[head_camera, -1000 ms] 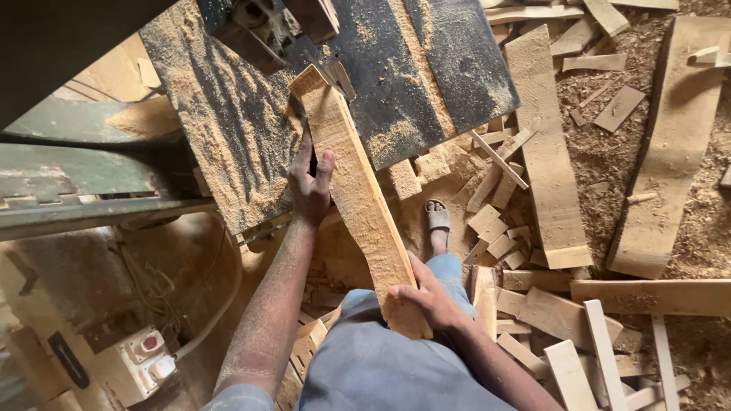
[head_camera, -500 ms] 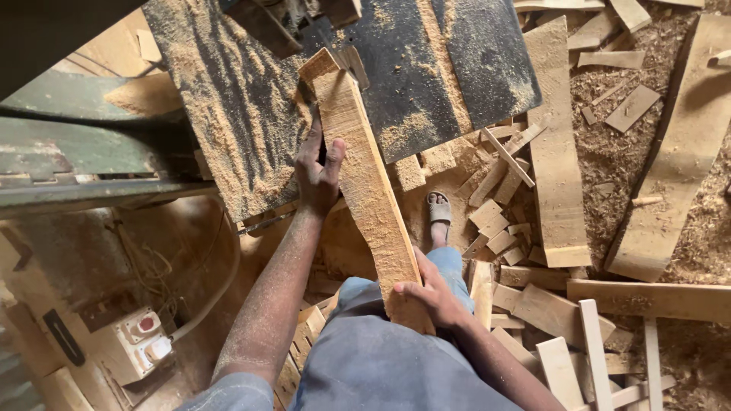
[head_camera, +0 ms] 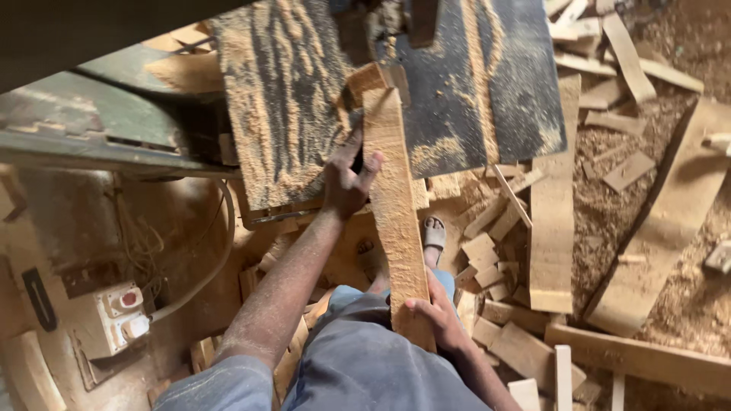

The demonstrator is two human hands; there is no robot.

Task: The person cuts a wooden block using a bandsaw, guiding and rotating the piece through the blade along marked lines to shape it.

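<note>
A long pale wooden plank (head_camera: 396,205) lies lengthwise from my lap up onto a dark, sawdust-covered saw table (head_camera: 480,84). My left hand (head_camera: 346,179) rests on the plank's left edge near the table's front, fingers spread over the wood. My right hand (head_camera: 435,313) grips the plank's near end by my knee. The plank's far end meets a small offcut block (head_camera: 364,82) close to the blade housing (head_camera: 415,19) at the top.
Loose boards and offcuts (head_camera: 552,221) litter the sawdust floor to the right, with a wide plank (head_camera: 670,221) farther right. My sandalled foot (head_camera: 434,232) stands below the table. A switch box with a red button (head_camera: 120,316) and a cable sit at lower left.
The plank has slid forward along the table toward the blade, both hands moving with it. The view has shifted slightly.
</note>
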